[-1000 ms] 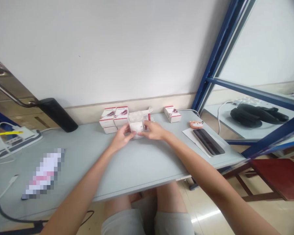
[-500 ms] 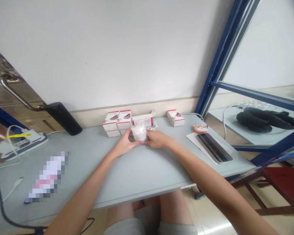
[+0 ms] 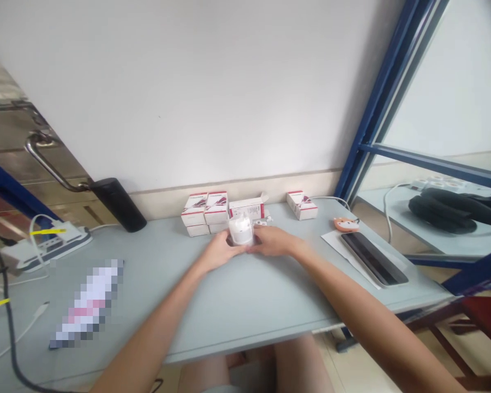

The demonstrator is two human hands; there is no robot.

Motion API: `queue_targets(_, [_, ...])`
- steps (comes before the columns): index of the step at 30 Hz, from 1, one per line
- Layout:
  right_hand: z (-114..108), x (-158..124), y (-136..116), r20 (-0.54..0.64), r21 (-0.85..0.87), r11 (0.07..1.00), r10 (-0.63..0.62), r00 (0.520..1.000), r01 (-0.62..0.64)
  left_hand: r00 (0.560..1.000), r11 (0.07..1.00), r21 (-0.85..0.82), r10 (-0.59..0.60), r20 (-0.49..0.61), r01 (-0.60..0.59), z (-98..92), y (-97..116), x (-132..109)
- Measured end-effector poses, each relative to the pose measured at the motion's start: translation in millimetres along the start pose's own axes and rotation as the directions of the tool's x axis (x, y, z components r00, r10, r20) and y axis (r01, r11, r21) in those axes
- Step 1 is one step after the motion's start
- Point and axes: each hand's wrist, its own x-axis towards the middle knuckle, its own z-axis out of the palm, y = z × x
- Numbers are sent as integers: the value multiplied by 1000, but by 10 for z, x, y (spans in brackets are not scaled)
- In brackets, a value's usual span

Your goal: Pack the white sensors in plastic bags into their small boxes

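Observation:
Between both hands is a white, rounded item in clear wrapping [image 3: 241, 230]; its exact kind does not show. My left hand [image 3: 219, 252] has its fingers closed round the left side. From the right, my right hand [image 3: 272, 240] grips the other side, fingers curled in. Just behind the item, an opened white-and-red carton [image 3: 246, 208] lies on its side with a flap up. Small white pieces [image 3: 264, 221] lie by the carton, partly hidden by my right hand. Stacked white-and-red boxes [image 3: 195, 214] stand to the left of the carton.
Another white-and-red box [image 3: 301, 205] stands right of the carton. A phone [image 3: 373, 258] lies on paper near an orange item [image 3: 346, 224]. At left are a black cylinder [image 3: 118, 203], a power strip [image 3: 53, 245], cables and a blurred-out packet [image 3: 88, 303] on the grey table [image 3: 245, 311].
The whole view has shifted, so the table things appear a little further right and lower. Both hands keep their hold on the white wrapped item, with little change in grip.

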Motion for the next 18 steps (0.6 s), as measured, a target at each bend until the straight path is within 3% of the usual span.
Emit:
queue_targets(2, [-74,5,-46,37,25,999,-21,999,20,996,992,-114,-63,-67,55,-11,15,10])
queue_targets(4, [-150,20,-105,4,78,996,-34,999,33,980,951,-309,-91,-176,32,-25,61,19])
queue_targets(7, [-211,49,-213,-194,236,970,-19,981,66,965,828,-550,-44,-258,-109,-35,169,21])
queue_targets(10, [-177,56,-315,-357,501,859,96,929,104,959,745,-646,-30,-280,-165,-28,263,7])
queue_targets(12, [-111,45,-368,-303,663,743,150,941,95,953,729,-659,-30,-300,-184,-10,287,-5])
queue_targets(15, [30,37,-424,-143,782,623,116,983,40,958,730,-662,-34,-283,-169,39,270,-15])
queue_targets(18, [157,68,-442,-206,814,577,187,961,62,961,724,-672,-47,-273,-156,88,239,-10])
